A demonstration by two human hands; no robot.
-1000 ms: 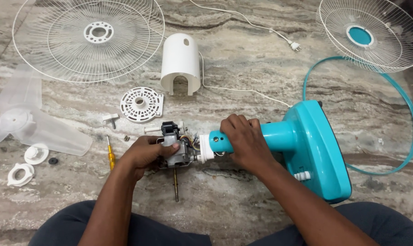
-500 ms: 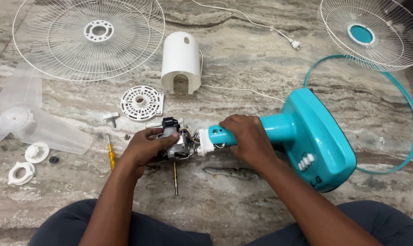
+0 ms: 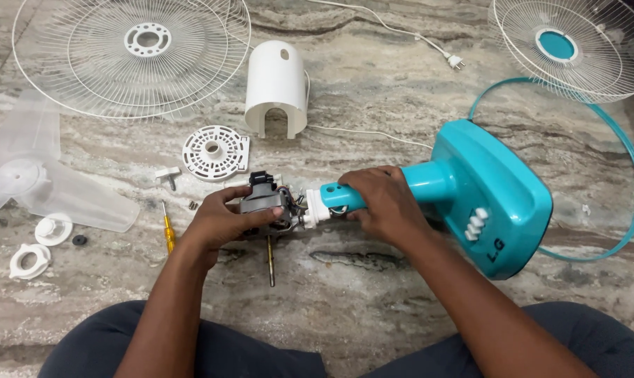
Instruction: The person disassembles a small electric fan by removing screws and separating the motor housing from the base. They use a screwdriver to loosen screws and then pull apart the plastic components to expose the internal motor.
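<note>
Marble floor: left hand (image 3: 222, 222) clamped around grey fan motor (image 3: 264, 206), shaft (image 3: 270, 260) pointing toward the person; right hand (image 3: 383, 203) wrapped on teal stand neck (image 3: 422, 183), steadying their joint; yellow screwdriver (image 3: 168, 234) just left of left hand.

The right hand (image 3: 387, 206) hides part of the teal stand's neck (image 3: 429, 183); both wire guards (image 3: 131, 52) run off the top edge.

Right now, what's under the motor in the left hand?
A metal shaft sticks out below the motor over the marble floor. The left hand covers the motor's underside.
</note>
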